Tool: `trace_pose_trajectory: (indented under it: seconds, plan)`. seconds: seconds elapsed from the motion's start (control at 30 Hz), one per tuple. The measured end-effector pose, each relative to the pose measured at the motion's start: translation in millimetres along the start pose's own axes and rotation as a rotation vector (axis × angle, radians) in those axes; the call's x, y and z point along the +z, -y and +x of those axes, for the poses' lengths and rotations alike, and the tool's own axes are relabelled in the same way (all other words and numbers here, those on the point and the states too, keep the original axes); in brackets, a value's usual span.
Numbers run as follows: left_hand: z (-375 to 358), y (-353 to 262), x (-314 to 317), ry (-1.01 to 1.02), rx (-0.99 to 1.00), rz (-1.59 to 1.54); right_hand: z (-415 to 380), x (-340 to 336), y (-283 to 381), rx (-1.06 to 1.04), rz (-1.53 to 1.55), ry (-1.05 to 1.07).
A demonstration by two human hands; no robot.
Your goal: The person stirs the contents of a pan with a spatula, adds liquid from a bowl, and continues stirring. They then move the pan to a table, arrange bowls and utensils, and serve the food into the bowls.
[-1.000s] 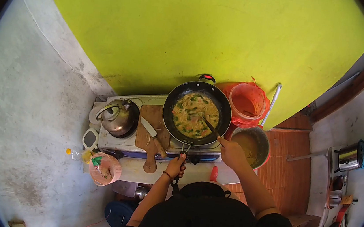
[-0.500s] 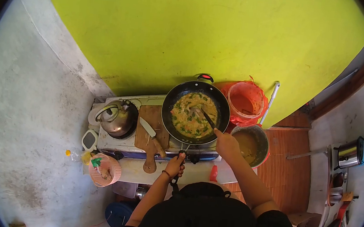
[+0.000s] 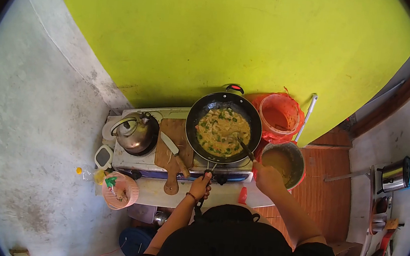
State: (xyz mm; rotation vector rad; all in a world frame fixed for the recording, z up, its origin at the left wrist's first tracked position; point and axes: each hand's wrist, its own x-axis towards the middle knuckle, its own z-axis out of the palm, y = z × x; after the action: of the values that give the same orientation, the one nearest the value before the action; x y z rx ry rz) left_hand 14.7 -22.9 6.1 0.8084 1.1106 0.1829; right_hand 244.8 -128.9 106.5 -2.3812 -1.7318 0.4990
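A black wok point(image 3: 194, 109) sits on the right side of the stove, holding a yellowish egg-like mixture point(image 3: 222, 130) with green pieces. My left hand point(image 3: 200, 186) is wrapped round the wok's long handle, close to the front of the stove. In my right hand point(image 3: 268, 178) is the dark handle of a spatula point(image 3: 247, 151). The spatula's head rests in the right part of the mixture, partly covered by it, so its exact shape is hard to make out.
Left of the wok, a knife point(image 3: 169, 144) lies on a wooden cutting board point(image 3: 172, 177). A metal kettle point(image 3: 135, 135) stands farther left. Right of the wok are a red-lined bucket point(image 3: 279, 117) and a pot of brownish liquid point(image 3: 281, 163). A pink basket point(image 3: 123, 191) stands front left.
My right hand has drawn the spatula to the right and toward me, from the middle of the mixture to its right side. My left hand keeps its hold on the wok handle.
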Motion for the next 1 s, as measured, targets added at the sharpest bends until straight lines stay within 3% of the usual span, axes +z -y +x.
trace_pose_trajectory:
  seconds: [0.47,0.83,1.0]
  plan:
    - [5.4,2.8,-3.1,0.022,-0.004,-0.019,55.8,37.0,6.1,-0.020,0.010,-0.132]
    - [1.7,4.1,1.7,-0.022,0.048,0.026,-21.7,-19.3,-1.3,-0.002,-0.019,-0.071]
    - [1.0,1.4,1.9,-0.010,0.031,0.017,-36.7,-64.7,1.0,0.020,0.180,-0.130]
